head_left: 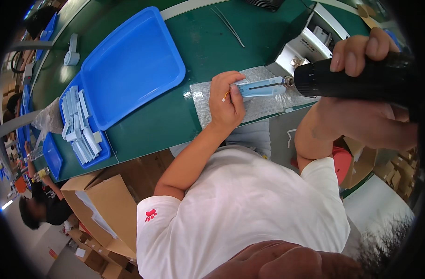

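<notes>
My left hand (227,103) is closed around one end of a long light-blue plastic casing (270,91), thumb on top. Beside the thumb, a short yellow-orange wire (225,96) with a small white connector sticks out. My right hand (359,52) wraps round a thick black electric screwdriver (352,80), which looms large at the right. Its metal chuck (289,82) is at the casing's right end, and a thin dark bit appears to reach along the casing toward my left hand. Whether the bit touches a screw is too small to tell. Bubble wrap (201,100) lies beneath.
A large blue tray (133,69) overlaps a smaller one holding several light-blue casings (80,125). Tweezers (229,27), a tape roll (72,56) and an open white box (287,51) are on the green table. Cardboard boxes (105,209) stand below; a person (45,204) is at far left.
</notes>
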### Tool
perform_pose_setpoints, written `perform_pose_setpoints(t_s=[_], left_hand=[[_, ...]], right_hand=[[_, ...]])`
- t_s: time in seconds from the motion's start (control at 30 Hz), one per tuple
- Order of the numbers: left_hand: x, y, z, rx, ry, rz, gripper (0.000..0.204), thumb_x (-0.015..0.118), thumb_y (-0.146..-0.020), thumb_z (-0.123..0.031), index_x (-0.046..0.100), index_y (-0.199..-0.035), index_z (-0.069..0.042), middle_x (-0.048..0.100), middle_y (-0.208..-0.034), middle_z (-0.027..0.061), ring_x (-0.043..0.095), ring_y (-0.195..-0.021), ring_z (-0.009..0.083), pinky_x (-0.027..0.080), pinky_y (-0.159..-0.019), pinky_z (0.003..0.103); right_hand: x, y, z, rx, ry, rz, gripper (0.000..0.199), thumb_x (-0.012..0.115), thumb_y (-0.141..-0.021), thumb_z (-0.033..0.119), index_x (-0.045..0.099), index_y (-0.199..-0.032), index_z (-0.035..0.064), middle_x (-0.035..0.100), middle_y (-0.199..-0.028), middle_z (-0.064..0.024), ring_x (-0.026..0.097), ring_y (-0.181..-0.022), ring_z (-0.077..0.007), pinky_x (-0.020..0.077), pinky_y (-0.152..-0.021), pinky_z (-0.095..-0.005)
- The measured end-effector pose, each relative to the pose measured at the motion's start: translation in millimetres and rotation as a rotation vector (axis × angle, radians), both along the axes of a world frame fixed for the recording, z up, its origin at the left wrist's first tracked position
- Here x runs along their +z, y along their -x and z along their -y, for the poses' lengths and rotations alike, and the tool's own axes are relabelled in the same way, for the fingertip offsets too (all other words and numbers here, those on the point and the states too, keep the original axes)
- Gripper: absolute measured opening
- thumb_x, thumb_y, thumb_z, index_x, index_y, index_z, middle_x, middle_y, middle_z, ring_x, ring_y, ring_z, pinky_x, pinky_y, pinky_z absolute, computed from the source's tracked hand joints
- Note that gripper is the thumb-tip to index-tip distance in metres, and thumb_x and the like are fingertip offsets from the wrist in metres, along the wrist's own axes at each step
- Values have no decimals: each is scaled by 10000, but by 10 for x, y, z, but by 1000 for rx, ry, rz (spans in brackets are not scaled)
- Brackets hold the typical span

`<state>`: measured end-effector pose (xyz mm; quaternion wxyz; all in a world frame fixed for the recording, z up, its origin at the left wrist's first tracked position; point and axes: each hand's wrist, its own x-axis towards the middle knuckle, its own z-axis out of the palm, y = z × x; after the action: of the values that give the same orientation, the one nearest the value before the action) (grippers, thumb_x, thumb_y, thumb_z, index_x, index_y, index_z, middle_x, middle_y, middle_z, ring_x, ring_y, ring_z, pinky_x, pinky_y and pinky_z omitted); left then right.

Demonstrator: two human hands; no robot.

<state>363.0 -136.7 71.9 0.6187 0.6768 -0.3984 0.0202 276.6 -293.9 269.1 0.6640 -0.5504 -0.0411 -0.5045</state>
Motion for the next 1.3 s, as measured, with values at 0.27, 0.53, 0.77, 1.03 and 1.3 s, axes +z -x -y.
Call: perform_pose_setpoints(t_s=[0.27,0.53,0.77,1.03,1.3], left_hand=[[-16,-13,-4,-10,1,3,172,438,-996,-37,608,-1023,-28,651,-1030,132,593,-947,286,459,-866,379],[-27,-27,-3,-17,4,-2,189,417,-1029,-62,600,-1014,-17,648,-1051,142,596,-941,269,457,-871,367],[-52,-6,-28,-19,-5,-29,190,415,-1035,-70,592,-999,-10,636,-1072,161,592,-951,270,461,-867,364],[12,-1,-47,-40,-21,-28,176,425,-1020,-61,592,-1007,-9,610,-1065,169,583,-929,283,464,-842,378],[382,-612,-261,-159,-285,-231,200,455,-1010,-127,616,-983,-12,616,-927,148,591,-810,280,475,-750,380]], right_hand=[[-162,33,76,-84,11,-105,1216,252,-575,1089,510,-956,-37,514,-879,-125,523,-627,-233,454,-579,-380],[-186,-48,-31,-159,-19,-96,1220,304,-572,1082,501,-994,-45,517,-892,-128,535,-635,-231,459,-576,-378],[-333,-12,-43,95,-87,110,1186,442,-588,1039,522,-1026,-60,487,-863,-103,535,-666,-204,456,-584,-357],[-372,-66,-84,132,-71,61,1113,490,-712,950,553,-1140,-75,565,-913,-135,556,-694,-223,468,-604,-350],[148,321,511,196,-54,315,853,621,-855,703,479,-1288,-18,524,-1030,-166,526,-760,-205,430,-656,-315]])
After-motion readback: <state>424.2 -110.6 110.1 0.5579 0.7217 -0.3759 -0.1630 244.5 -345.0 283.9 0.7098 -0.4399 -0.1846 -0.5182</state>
